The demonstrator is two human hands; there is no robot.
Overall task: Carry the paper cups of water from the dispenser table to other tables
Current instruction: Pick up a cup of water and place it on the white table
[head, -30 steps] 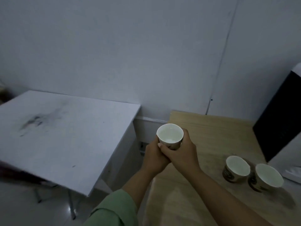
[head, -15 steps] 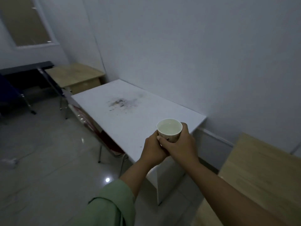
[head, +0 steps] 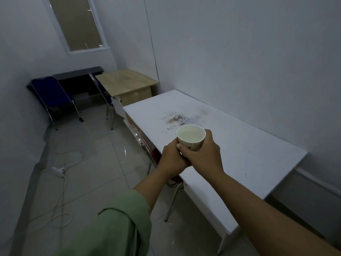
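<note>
Turning away from the dispenser desk, the view has swung in the last second to a white desk (head: 230, 145) along the wall, with a wooden desk (head: 127, 84) beyond it. Both hands wrap the paper cup (head: 191, 137): the right hand (head: 203, 154) curls round its side and the left hand (head: 172, 157) grips beneath. Water nearly fills the upright cup, held above the white desk's near edge, so setting it down looks imminent.

Dim, bluish, grainy light; a faint glint shines on the floor tiles (head: 125, 151); wide-angle bending curves the wall (head: 239, 52) lines and edges.
</note>
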